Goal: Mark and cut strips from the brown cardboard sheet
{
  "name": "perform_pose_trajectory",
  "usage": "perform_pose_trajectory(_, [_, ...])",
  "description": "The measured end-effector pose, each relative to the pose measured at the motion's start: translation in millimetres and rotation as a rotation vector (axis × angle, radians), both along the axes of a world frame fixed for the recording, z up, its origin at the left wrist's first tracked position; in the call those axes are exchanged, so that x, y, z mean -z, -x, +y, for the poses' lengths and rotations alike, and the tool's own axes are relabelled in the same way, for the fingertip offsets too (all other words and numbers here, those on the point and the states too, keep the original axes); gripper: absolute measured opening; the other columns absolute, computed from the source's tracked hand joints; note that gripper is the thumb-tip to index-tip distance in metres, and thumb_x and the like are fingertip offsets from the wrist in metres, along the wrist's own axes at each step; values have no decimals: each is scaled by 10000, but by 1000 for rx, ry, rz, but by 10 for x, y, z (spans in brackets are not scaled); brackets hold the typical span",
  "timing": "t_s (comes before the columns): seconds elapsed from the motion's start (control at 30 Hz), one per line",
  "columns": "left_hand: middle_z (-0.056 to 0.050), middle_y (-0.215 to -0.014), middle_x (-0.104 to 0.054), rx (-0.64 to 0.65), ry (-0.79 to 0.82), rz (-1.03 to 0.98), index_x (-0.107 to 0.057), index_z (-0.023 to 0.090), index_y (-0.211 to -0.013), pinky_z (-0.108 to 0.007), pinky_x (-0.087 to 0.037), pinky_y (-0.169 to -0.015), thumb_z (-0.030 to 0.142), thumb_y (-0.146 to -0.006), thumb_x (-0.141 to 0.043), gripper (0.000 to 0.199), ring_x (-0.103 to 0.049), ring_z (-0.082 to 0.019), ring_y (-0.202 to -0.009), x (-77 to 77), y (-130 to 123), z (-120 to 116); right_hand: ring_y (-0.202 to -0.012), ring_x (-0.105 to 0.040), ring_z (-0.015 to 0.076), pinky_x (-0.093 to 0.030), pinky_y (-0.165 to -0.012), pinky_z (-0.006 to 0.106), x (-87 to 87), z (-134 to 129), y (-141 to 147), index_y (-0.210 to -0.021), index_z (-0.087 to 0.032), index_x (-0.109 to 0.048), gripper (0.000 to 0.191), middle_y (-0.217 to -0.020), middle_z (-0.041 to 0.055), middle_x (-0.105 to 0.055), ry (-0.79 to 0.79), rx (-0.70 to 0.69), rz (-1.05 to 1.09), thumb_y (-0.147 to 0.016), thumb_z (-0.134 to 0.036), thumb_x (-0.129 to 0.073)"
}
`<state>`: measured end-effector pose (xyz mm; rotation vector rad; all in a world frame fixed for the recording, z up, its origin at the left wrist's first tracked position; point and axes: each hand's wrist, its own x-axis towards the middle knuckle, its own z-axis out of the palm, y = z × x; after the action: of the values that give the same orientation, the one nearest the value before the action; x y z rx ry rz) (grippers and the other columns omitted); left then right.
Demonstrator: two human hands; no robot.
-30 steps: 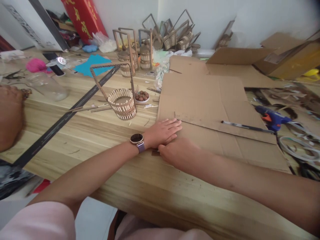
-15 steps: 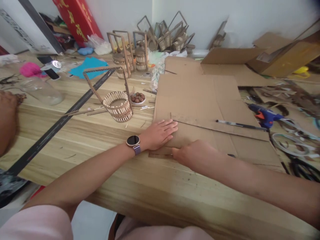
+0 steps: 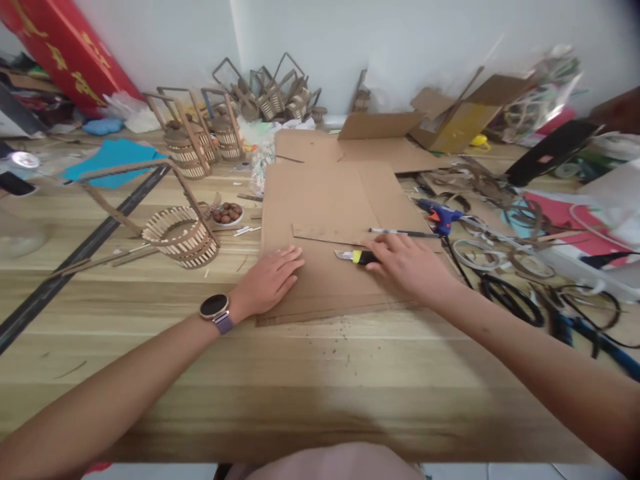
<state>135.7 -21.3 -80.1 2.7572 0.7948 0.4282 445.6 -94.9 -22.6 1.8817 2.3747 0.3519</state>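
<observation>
My left hand (image 3: 267, 280) lies flat on the left part of a brown cardboard sheet (image 3: 325, 193), fingers stretched out and a watch on the wrist. My right hand (image 3: 410, 267) is closed around the dark handle of a utility knife (image 3: 359, 257), which has a yellow part near its blade. The bare blade points left, over the cardboard. Just beyond the knife, a pen (image 3: 400, 233) lies on the sheet, partly behind my right fingers. A thin dark line or slit runs across the cardboard left of the pen.
To the left stands a small handled basket (image 3: 183, 240) beside a bowl of brown nuts (image 3: 229, 215). More baskets (image 3: 187, 150) are at the back. A blue glue gun (image 3: 439, 215), coiled strips (image 3: 480, 255) and scissors-like black loops (image 3: 513, 297) lie right. An open box (image 3: 470, 113) stands behind.
The view has swung right. My right hand has left the cardboard's near edge and moved right and away onto the utility knife. My left hand stays flat on the sheet.
</observation>
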Motion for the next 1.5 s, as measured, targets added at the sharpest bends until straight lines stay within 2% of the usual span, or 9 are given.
perform_pose_trajectory(0.13, [-175, -1582, -425, -206, 69, -136, -547, 140, -1377, -559, -254, -1239, 393, -1033, -380, 460, -291, -298, -1525, -57, 125, -163, -1056, -655, 344, -496, -853, 442, -29, -403, -547, -1274, -175, -611, 425, -1182, 190, -685, 10, 479, 180, -1030, -383, -331])
perform_pose_trajectory(0.23, [-189, -1603, -376, -514, 233, -320, -512, 152, -1395, -573, -271, -1224, 481, -969, -448, 542, -310, -331, -1512, -114, 304, -405, -983, -685, 362, -502, -856, 460, 81, -677, -884, -1135, -137, -641, 373, -1028, 216, -715, 57, 648, 257, -988, -345, -369])
perform_pose_trajectory(0.4, [-138, -1458, -556, -750, 884, -428, -496, 240, -1424, -461, -508, -1022, 578, -804, -636, 720, -556, -325, -1316, -254, 493, -727, -1137, -646, 364, -472, -986, 472, 290, -813, -1049, -1205, -147, -601, 384, -1139, 221, -697, 47, 712, 449, -917, -356, -455])
perform_pose_trajectory(0.5, [-84, -1123, -691, -807, 1037, -511, -617, 246, -1324, -368, -531, -873, 555, -657, -768, 751, -634, -288, -1099, -314, 449, -774, -978, -698, 327, -533, -878, 450, 285, -800, -1078, -1199, -177, -593, 386, -1017, 162, -741, 81, 733, 630, -879, -364, -485])
perform_pose_trajectory(0.6, [35, -712, -541, -784, 1126, -597, -717, 234, -1172, -273, -476, -683, 497, -562, -837, 675, -561, -183, -755, -333, 375, -768, -835, -707, 267, -558, -746, 375, 229, -823, -1105, -1209, -221, -585, 387, -906, 92, -745, 145, 708, 802, -869, -387, -505])
perform_pose_trajectory(0.73, [55, -691, -479, -789, 1177, -605, -757, 237, -1098, -237, -427, -622, 435, -542, -873, 601, -469, -134, -668, -354, 326, -774, -764, -662, 229, -517, -688, 338, 177, -900, -1116, -1227, -256, -583, 394, -791, 53, -674, 166, 689, 1182, -856, -386, -613])
perform_pose_trajectory(0.93, [-11, -989, -653, -835, 1277, -660, -759, 254, -1064, -296, -551, -779, 357, -475, -933, 623, -620, -155, -790, -442, 334, -804, -751, -636, 199, -502, -727, 344, 87, -966, -1050, -1209, -292, -633, 504, -764, 11, -628, 282, 725, 1659, -737, -329, -806])
perform_pose_trajectory(1.23, [-60, -1160, -721, -734, 1062, -607, -749, 282, -1133, -380, -601, -840, 452, -581, -900, 597, -688, -279, -991, -494, 436, -805, -770, -671, 204, -550, -753, 367, 117, -983, -983, -1128, -231, -729, 623, -772, 13, -682, 352, 701, 1635, -568, -435, -907])
perform_pose_trajectory(1.5, [-61, -1200, -722, -690, 819, -458, -721, 304, -1168, -385, -572, -827, 548, -623, -845, 609, -664, -338, -1081, -570, 546, -745, -1082, -685, 266, -530, -993, 439, 182, -1030, -874, -1171, -282, -701, 651, -1107, 63, -746, 243, 577, 1667, -599, -531, -886])
